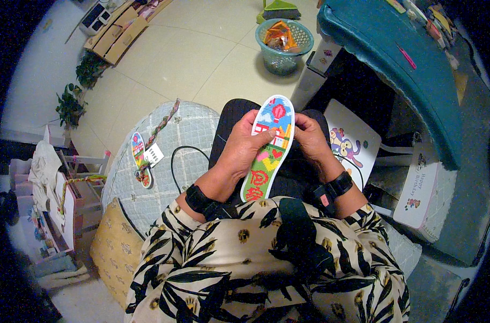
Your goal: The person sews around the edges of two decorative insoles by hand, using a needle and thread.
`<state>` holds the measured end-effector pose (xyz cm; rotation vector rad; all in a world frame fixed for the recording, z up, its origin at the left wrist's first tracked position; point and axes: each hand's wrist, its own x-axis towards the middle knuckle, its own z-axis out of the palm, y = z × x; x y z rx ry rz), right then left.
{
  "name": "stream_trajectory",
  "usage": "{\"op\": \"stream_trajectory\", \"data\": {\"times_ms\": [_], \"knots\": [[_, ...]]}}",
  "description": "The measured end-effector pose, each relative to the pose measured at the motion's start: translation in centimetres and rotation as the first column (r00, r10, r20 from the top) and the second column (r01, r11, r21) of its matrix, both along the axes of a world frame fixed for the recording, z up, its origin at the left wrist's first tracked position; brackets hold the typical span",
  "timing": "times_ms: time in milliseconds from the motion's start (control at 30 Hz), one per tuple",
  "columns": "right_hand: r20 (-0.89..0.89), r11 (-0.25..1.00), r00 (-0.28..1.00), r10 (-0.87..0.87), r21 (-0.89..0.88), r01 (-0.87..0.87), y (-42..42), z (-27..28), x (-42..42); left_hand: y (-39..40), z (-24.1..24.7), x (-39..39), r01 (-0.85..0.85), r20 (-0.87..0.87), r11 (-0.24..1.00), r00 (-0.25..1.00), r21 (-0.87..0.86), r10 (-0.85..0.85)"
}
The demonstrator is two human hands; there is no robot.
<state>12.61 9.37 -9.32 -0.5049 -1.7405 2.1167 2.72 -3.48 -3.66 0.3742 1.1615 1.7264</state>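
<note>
An embroidered shoe insole (272,153) with a white edge is held over my lap, its toe end pointing away from me. It shows a hot-air balloon, a house, hearts and red characters. My left hand (245,145) grips its left side, thumb across the upper face. At the right edge, my right hand (309,133) has its fingers curled, the fingertips partly behind the insole; whether they pinch it or a needle is hidden. A second patterned insole (138,147) lies to my left on a quilted cover (192,133), beside a braid of coloured threads (163,123) and a white card (154,156).
A teal perforated waste basket (284,62) stands on the tiled floor ahead, near a green dustpan with a brush (283,10). At right is a table with a teal cloth (390,60) and a pink pen-like tool (407,57). A cartoon-printed chair (362,133) sits below it.
</note>
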Motion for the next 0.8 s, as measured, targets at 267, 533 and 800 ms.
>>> {"op": "stream_trajectory", "data": {"times_ms": [267, 533, 800], "knots": [[0.022, 0.994, 0.999, -0.024, 0.11, 0.022, 0.0, 0.4, 0.2, 0.0, -0.3, -0.1, 0.01, -0.002, 1.0, 1.0, 0.002, -0.01], [-0.027, 0.856, 0.997, -0.074, 0.511, 0.078, -0.2, 4.6, -0.1, 0.5, -1.0, 0.2, -0.059, 0.058, 0.994, 0.997, 0.095, 0.054], [-0.03, 0.722, 0.996, -0.086, 0.687, 0.083, -1.0, 6.1, -1.5, 0.0, -2.2, -0.5, 0.066, 0.15, 0.988, 0.985, 0.142, -0.087]]}}
